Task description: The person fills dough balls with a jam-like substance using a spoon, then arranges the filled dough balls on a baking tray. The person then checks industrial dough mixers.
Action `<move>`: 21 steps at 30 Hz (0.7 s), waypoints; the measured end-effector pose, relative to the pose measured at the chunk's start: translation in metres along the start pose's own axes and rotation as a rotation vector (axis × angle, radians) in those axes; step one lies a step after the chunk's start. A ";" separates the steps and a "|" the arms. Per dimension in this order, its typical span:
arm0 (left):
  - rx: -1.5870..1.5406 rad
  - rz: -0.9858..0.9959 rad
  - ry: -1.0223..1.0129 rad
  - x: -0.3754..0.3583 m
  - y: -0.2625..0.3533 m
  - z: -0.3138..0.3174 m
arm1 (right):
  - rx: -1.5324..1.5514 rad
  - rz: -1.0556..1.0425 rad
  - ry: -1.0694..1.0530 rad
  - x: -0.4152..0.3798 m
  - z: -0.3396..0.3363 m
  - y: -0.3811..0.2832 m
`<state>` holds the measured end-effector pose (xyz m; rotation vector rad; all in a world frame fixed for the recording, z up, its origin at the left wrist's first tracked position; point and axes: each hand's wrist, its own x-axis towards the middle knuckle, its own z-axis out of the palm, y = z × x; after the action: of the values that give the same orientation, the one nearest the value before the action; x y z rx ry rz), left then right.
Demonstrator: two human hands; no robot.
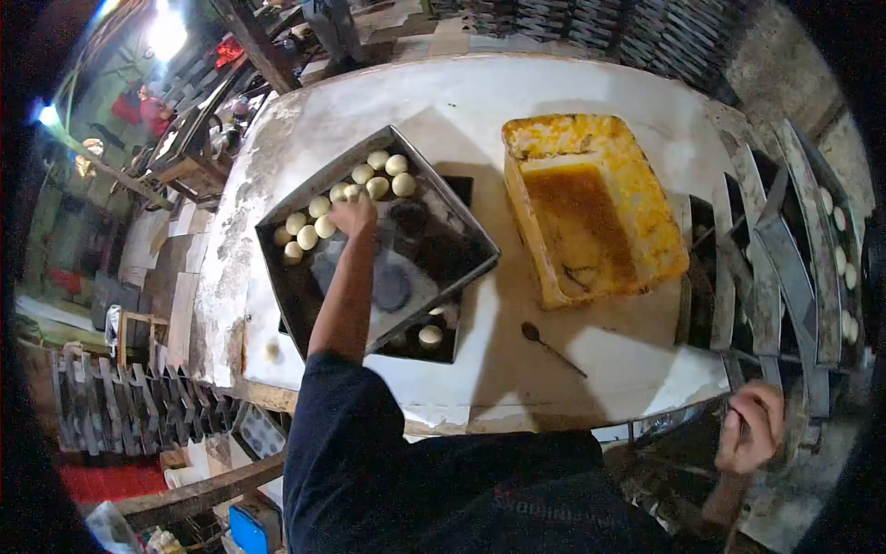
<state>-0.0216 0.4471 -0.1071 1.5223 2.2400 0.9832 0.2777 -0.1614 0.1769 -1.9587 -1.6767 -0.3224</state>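
My left hand (354,216) reaches into a square dark metal tray (445,198) on the left of the table. Its fingers are closed on a pale round dough ball (352,191), partly hidden by the fingertips. Several more dough balls (377,187) sit in rows along the tray's far left side. Under this tray lies another dark tray (448,343), turned at an angle, with a dough ball (430,336) showing at its corner. My right hand (752,429) hangs off the table's front right edge, fingers loosely curled and thumb apart, with nothing visible in it.
On the white table (443,102) stands a yellow tub (616,138) with brown residue inside. A dark spoon (556,349) lies before it. Metal trays (784,268) with dough balls stand at the right. Stacked trays (138,406) are at the lower left. A person (332,28) stands beyond the table.
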 end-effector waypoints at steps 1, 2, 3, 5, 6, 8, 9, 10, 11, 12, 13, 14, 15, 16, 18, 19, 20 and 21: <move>-0.184 0.210 -0.016 -0.029 0.015 -0.031 | -0.011 0.060 0.096 -0.007 0.014 -0.006; -0.371 0.421 -0.034 -0.064 0.026 -0.070 | 0.055 0.187 0.053 -0.005 0.018 -0.019; -0.535 0.485 -0.165 -0.100 0.038 -0.100 | 0.146 0.227 0.075 -0.015 0.033 -0.015; -1.058 0.594 -0.389 -0.206 0.072 -0.165 | 0.508 0.331 0.085 -0.034 0.079 -0.010; -1.209 0.545 -0.538 -0.254 0.071 -0.175 | 0.677 0.418 0.038 -0.037 0.099 -0.013; -0.908 0.787 -0.689 -0.333 0.070 -0.203 | 0.984 0.553 -0.175 -0.036 0.128 -0.020; -0.872 0.841 -0.818 -0.372 0.072 -0.212 | 1.044 0.570 -0.251 -0.038 0.130 -0.021; -0.852 0.858 -0.990 -0.413 0.074 -0.220 | 1.176 0.621 -0.251 -0.050 0.132 -0.021; -0.840 0.864 -1.127 -0.444 0.077 -0.229 | 1.109 0.552 -0.199 -0.056 0.119 -0.019; -0.869 0.884 -1.130 -0.468 0.084 -0.240 | 1.036 0.485 -0.148 -0.062 0.102 -0.015; -0.902 0.900 -1.089 -0.486 0.095 -0.255 | 1.015 0.497 -0.127 -0.072 0.089 -0.012; -0.937 0.917 -1.048 -0.500 0.103 -0.268 | 0.954 0.372 -0.025 -0.082 0.076 -0.009; -1.047 0.812 -1.242 -0.515 0.100 -0.262 | 0.887 0.244 0.076 -0.093 0.060 -0.002; -1.142 0.698 -1.436 -0.529 0.095 -0.256 | 0.729 0.054 0.013 -0.103 0.039 0.006; -0.990 0.492 -1.319 -0.560 0.104 -0.272 | 0.539 -0.047 0.141 -0.123 0.020 0.005; -1.007 0.522 -1.206 -0.576 0.107 -0.275 | 0.531 -0.053 0.131 -0.128 0.006 0.008; -1.023 0.550 -1.090 -0.591 0.109 -0.279 | 0.519 -0.049 0.149 -0.138 0.004 0.012; -1.047 0.621 -1.021 -0.607 0.110 -0.282 | 0.667 0.097 0.272 -0.151 0.009 0.014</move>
<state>0.1544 -0.1813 0.0794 1.5702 0.4075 0.9181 0.2594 -0.2843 0.0892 -1.4157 -1.2875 0.0169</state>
